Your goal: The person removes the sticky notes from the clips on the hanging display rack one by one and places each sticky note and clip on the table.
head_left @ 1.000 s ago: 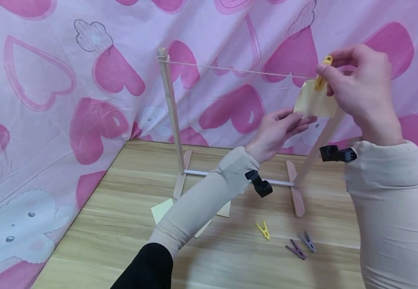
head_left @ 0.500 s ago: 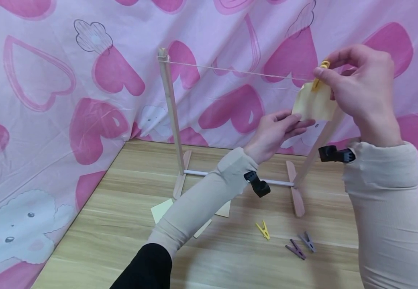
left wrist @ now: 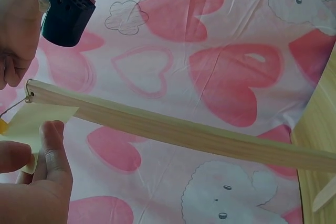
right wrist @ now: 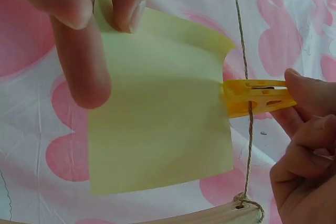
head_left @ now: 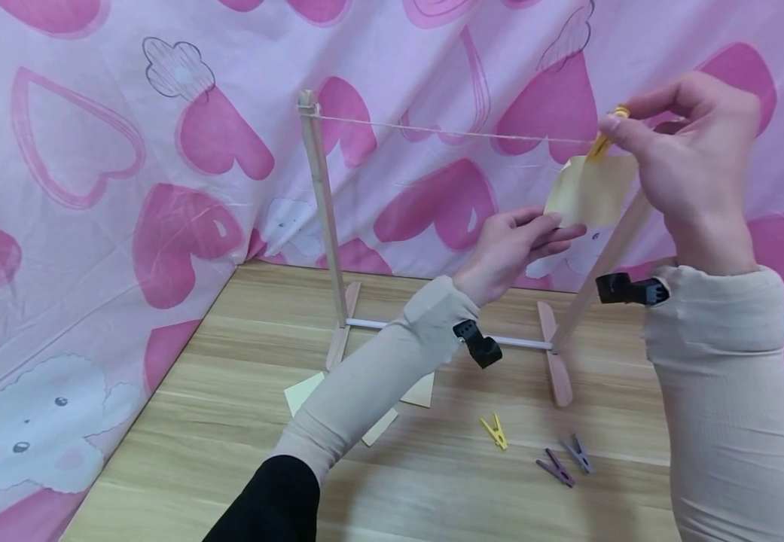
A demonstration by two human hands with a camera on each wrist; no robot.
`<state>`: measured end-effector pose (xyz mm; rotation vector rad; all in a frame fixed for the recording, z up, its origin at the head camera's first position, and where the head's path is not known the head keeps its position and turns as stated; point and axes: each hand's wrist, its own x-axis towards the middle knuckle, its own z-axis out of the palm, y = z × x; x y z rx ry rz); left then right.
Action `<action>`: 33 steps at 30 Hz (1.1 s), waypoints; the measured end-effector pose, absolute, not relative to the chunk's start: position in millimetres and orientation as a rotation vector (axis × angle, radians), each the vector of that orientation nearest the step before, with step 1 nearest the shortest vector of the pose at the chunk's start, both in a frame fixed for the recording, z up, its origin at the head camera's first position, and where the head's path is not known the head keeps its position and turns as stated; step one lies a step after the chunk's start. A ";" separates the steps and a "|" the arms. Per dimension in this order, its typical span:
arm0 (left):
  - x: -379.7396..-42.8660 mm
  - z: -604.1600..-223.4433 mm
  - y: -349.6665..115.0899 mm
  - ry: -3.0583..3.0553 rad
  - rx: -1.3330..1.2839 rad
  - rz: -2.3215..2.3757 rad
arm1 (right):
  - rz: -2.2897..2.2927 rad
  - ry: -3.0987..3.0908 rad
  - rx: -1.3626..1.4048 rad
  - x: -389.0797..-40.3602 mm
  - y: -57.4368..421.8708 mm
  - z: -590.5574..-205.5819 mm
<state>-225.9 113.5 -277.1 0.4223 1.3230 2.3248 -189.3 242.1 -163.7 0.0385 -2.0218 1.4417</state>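
Observation:
A pale yellow sticky note (head_left: pixel 588 192) hangs at the right end of the string, its top edge in the jaws of a yellow clothespin (right wrist: pixel 254 93). My left hand (head_left: pixel 508 245) pinches the note's lower left corner between thumb and fingers. With thumb and forefinger my right hand (head_left: pixel 700 162) pinches the clothespin's handle ends. In the right wrist view the string (right wrist: pixel 239 19) crosses the clothespin, running behind its upper arm and in front of its lower one. The note's top edge is bent where the clothespin bites.
A wooden stand with a left post (head_left: pixel 324 211) and a right post (head_left: pixel 605 263) carries the string. On the table (head_left: pixel 500 497) lie another yellow clothespin (head_left: pixel 495 433), a purple clothespin (head_left: pixel 556 468), a grey clothespin (head_left: pixel 578 454) and more notes (head_left: pixel 420 391), partly behind my left forearm.
The clothespin dipped a little with the string, then rose again and now leans more to the right. My left hand has shifted slightly left and down, still holding the note.

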 end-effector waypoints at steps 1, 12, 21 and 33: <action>-225.9 -277.2 113.2 1.332 0.427 2.323 | 1.437 -2.000 0.048 -189.4 241.7 -163.8; -229.9 -279.1 103.7 1.369 0.464 2.301 | 1.424 -1.862 0.102 -184.7 232.6 -159.8; -231.6 -281.8 97.1 1.417 0.467 2.292 | 1.573 -1.704 0.241 -183.3 228.8 -159.8; -230.8 -280.8 79.9 1.525 0.489 2.278 | 1.539 -1.652 0.250 -184.4 231.9 -160.4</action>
